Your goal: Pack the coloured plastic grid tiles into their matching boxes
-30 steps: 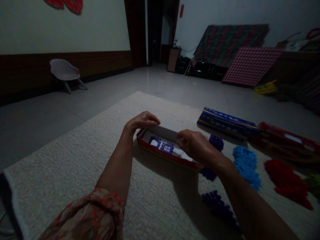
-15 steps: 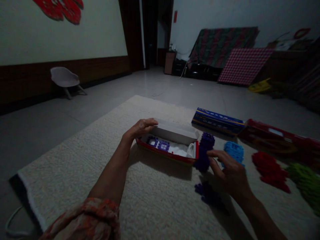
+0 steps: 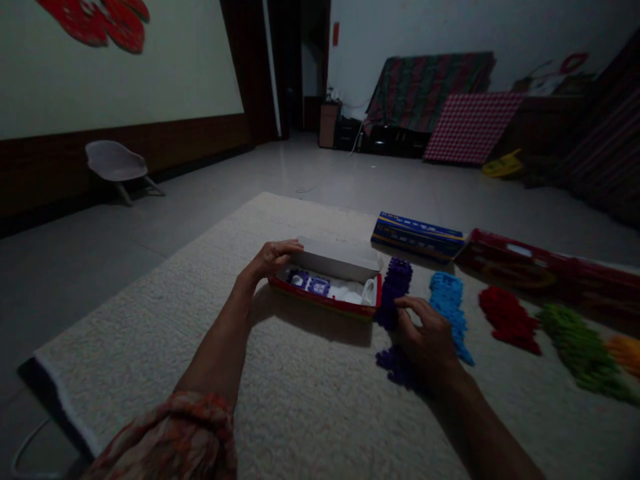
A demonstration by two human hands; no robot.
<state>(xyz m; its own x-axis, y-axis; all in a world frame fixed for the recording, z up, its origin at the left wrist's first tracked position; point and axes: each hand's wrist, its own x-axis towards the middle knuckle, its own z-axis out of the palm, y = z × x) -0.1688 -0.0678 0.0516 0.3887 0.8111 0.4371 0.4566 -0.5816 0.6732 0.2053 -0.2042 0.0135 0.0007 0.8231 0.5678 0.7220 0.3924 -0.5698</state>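
Presently I am holding, with my left hand [image 3: 270, 259], the left end of a shallow red cardboard box [image 3: 325, 304]: fingers curled over its rim, thumb side against the outer wall. The box is lying open on a cream looped-pile carpet [image 3: 300, 407], with a pale matt lining and a raised flap along its far side.

Item, inside the box: two small purple square plastic tiles [image 3: 310, 284], pierced and notched, lying flat at the left end. Crumpled white stuff is filling the right end.

Item, touching the box's right end: a heap of purple toothed plastic tiles [image 3: 396, 283], running down toward me. My right hand [image 3: 430, 337] is resting palm down on the near part of this heap, fingers half bent and pointing at the box. I cannot tell whether they are closing on a piece.

Item, just right of my right hand: a strip-shaped heap of bright blue toothed tiles [image 3: 447, 303].

Items, further right, each apart from the next: a red heap [image 3: 507, 320], a green heap [image 3: 580, 340] and an orange heap [image 3: 625, 350] at the picture's edge.

Items, beyond the heaps: a flat blue printed carton [image 3: 417, 235] and a long red carton [image 3: 530, 263], both lying at the carpet's far edge.

Item, at the left wall on smooth grey floor: a low grey moulded plastic chair [image 3: 115, 163].

Item, on my left arm: a rolled orange-patterned cloth sleeve [image 3: 170, 440].
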